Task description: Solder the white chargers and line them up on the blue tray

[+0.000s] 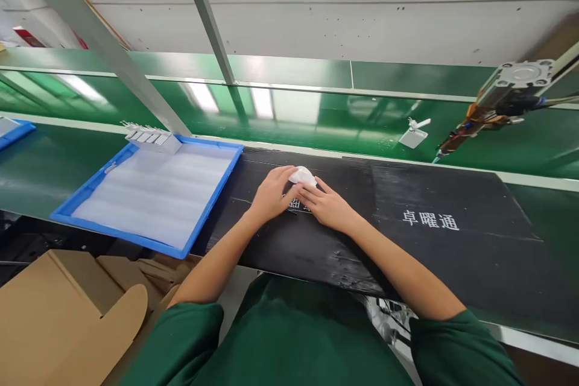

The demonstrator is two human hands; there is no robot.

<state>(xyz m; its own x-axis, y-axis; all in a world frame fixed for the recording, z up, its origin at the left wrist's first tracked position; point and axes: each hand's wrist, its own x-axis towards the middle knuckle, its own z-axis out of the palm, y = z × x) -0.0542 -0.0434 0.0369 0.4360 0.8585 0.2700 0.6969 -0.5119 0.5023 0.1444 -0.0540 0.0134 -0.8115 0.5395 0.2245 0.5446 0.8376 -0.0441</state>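
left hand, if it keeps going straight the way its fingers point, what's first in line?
The left hand points up and right along the black mat, and its fingertips already touch the small white object. That comes first. Past it lie bare mat and the green conveyor belt, though depth is hard to judge.

On the worktop [54, 175], a mat [452, 241] lies before the person, and both hands meet on it around a small wad [303, 176], the left hand [271, 194] to its left and the right hand [326, 205] just right of it. Left of the mat lies a tray [90, 190] holding a foam sheet [158, 193], with a row of small parts [151, 137] at its far edge. Cardboard boxes [58, 313] sit below the tray, and a pneumatic cylinder [511, 93] hangs over the conveyor belt [316, 120] behind the mat, to the right.
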